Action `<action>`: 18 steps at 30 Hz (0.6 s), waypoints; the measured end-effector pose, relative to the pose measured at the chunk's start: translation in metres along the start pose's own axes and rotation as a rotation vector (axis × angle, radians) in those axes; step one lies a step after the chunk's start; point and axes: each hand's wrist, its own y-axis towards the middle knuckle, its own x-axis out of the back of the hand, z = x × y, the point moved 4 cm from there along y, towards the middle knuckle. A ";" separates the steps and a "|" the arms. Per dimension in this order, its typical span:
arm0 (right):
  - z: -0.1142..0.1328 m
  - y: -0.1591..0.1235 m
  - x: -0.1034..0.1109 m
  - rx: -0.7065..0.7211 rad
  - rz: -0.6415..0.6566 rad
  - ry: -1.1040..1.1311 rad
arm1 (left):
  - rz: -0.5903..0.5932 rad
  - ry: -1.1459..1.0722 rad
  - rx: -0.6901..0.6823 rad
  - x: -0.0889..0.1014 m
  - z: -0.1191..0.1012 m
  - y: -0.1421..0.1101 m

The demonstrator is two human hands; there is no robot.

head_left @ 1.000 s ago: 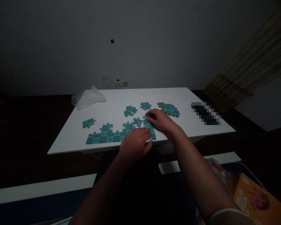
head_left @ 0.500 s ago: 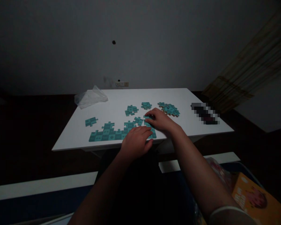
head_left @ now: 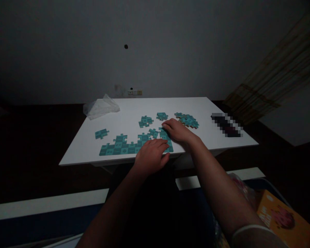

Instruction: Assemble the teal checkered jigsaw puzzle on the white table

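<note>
A partly joined teal jigsaw [head_left: 120,148] lies along the near edge of a white table [head_left: 134,106]. My left hand [head_left: 151,155] rests flat on the jigsaw's right end, fingers stretched out and together. My right hand [head_left: 178,131] sits just beyond it, fingertips pressing on a teal piece [head_left: 163,132] at the jigsaw's upper right corner. Loose teal pieces lie farther back: a small cluster [head_left: 145,121], another [head_left: 161,116] and a heap [head_left: 187,120] to the right. One single piece [head_left: 101,133] lies apart at the left.
A crumpled clear plastic bag [head_left: 100,106] sits at the table's far left corner. A dark blurred object [head_left: 226,124] lies at the right edge. An orange box [head_left: 286,220] is at the lower right near my arm. The room is dim.
My right hand has flattened a little over the piece at the jigsaw's corner. The left hand stays in place. The camera view shifted slightly.
</note>
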 end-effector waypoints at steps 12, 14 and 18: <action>0.101 -0.030 -0.002 0.174 -0.038 0.065 | 0.077 0.042 0.101 -0.003 0.001 0.000; 0.116 -0.036 -0.002 0.206 -0.006 0.080 | 0.075 0.038 0.126 -0.004 -0.001 -0.002; 0.137 -0.047 -0.002 0.228 0.042 0.064 | 0.021 0.046 0.166 -0.004 -0.005 -0.005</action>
